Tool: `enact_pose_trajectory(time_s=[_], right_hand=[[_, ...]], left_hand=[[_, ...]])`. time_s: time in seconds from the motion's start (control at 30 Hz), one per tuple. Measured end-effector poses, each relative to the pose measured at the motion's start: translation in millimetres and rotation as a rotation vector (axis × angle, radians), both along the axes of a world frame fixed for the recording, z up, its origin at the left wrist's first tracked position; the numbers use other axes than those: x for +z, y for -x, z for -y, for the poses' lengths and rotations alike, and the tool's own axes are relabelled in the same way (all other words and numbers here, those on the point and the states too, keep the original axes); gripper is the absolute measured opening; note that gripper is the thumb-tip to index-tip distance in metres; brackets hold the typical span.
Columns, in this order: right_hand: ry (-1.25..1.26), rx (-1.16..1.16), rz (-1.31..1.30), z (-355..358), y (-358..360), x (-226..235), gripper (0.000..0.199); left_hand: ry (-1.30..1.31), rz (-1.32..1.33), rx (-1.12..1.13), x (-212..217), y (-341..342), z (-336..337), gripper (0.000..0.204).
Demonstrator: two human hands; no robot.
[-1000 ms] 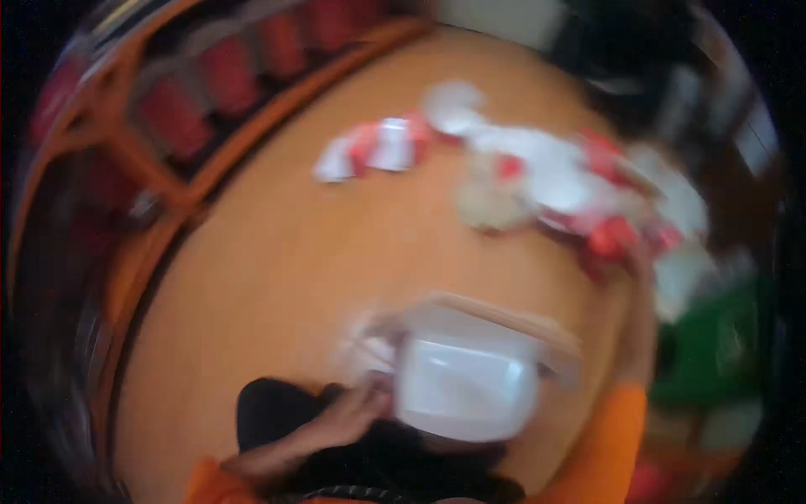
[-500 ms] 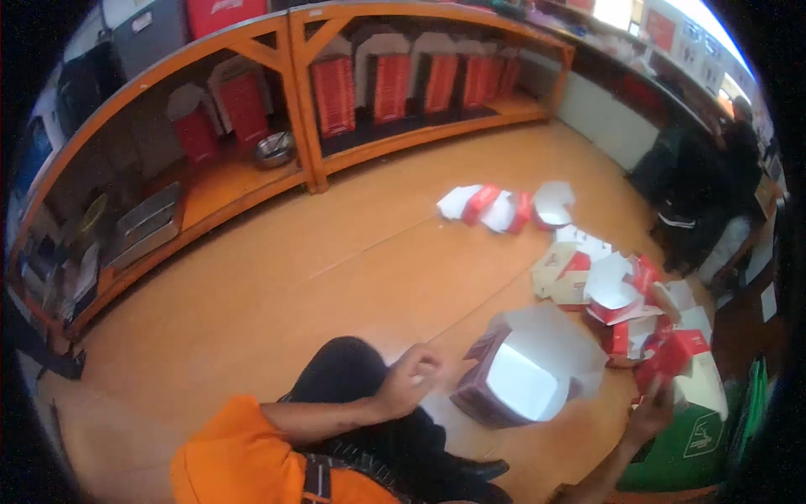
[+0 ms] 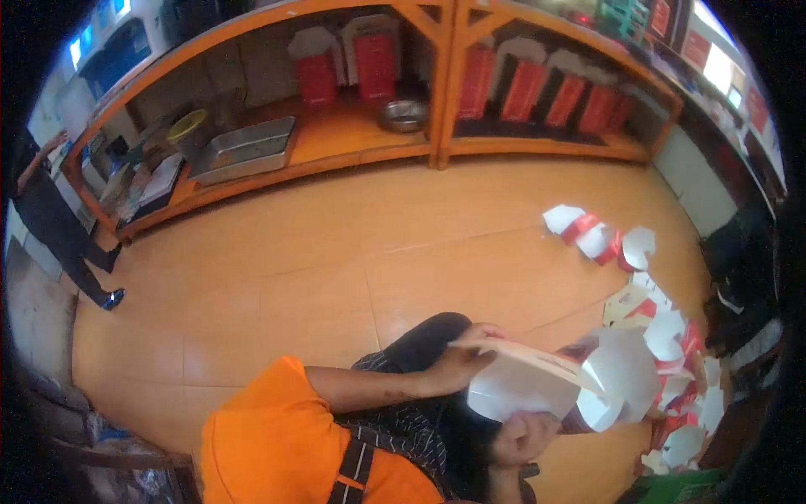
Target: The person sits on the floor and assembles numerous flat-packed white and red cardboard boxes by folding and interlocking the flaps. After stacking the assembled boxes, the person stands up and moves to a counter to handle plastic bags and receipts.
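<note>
A paper food carton (image 3: 516,388), white inside with a pale tan panel along its top, is held over my lap. My left hand (image 3: 463,363) grips its upper left edge, fingers wrapped over the rim. Curled against the lower edge is my right hand (image 3: 525,437), its fingers bent in and partly turned away. Just beyond, a larger open box (image 3: 625,370) with raised white flaps stands on the floor, partly hidden by the carton. Several red and white cartons (image 3: 672,332) lie heaped to the right, overlapping one another.
An orange wooden shelf (image 3: 361,155) runs along the far side, with stacks of red cartons (image 3: 520,88), a metal tray (image 3: 243,149) and a steel bowl (image 3: 404,116). A person (image 3: 63,227) stands at the far left. Something green (image 3: 684,485) sits at the lower right.
My view has turned left. My right hand has come from the pile at the right to my lap. My left hand, earlier without a carton, now grips one.
</note>
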State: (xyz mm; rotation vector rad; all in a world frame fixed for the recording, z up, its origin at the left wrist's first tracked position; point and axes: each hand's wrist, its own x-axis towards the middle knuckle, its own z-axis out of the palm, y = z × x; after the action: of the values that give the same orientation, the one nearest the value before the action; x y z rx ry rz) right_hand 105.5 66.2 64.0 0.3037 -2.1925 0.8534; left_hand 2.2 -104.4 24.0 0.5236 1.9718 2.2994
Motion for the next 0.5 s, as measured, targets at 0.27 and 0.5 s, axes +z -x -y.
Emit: enact_pose_trajectory(time_s=[0.27, 0.5], right_hand=[[0.754, -0.143, 0.242, -26, 11, -105, 0.044], [1.445, 0.317, 0.659, -43, -5, -67, 0.066]], left_hand=[[0.247, -0.269, -0.183, 0, 9, 46, 0.025], [0.266, 0.262, -0.386, 7, 11, 25, 0.036]])
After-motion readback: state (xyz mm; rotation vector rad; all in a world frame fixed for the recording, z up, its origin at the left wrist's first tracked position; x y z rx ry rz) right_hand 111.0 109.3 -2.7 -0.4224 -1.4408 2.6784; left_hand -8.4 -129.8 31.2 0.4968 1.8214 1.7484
